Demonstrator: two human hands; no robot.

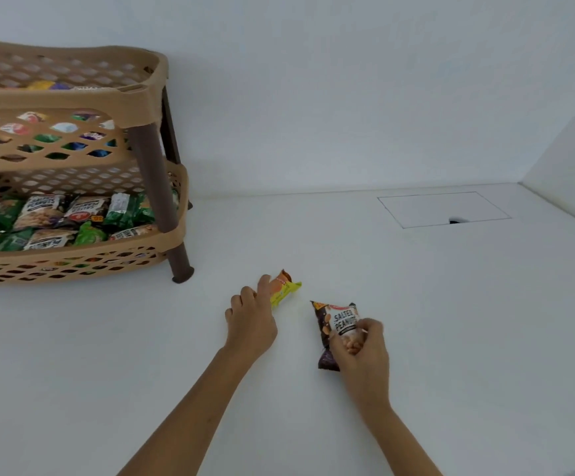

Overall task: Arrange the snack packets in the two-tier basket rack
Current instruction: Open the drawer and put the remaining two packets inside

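Packets already crowd both tiers of the tan basket rack point(73, 97) at the table's point(416, 338) far left. Right hand point(361, 352) curls its fingers around a dark salted-peanuts packet point(336, 321) lying on the white surface. Just beside, left hand point(251, 321) seems to pinch an orange-and-yellow packet point(284, 286), fingers half hiding it.

Parts being hidden or cut off
The basket rack point(73, 97) is being cropped by the left edge; the orange-yellow packet point(284, 286) and peanut packet point(337, 324) are being partly covered by hands
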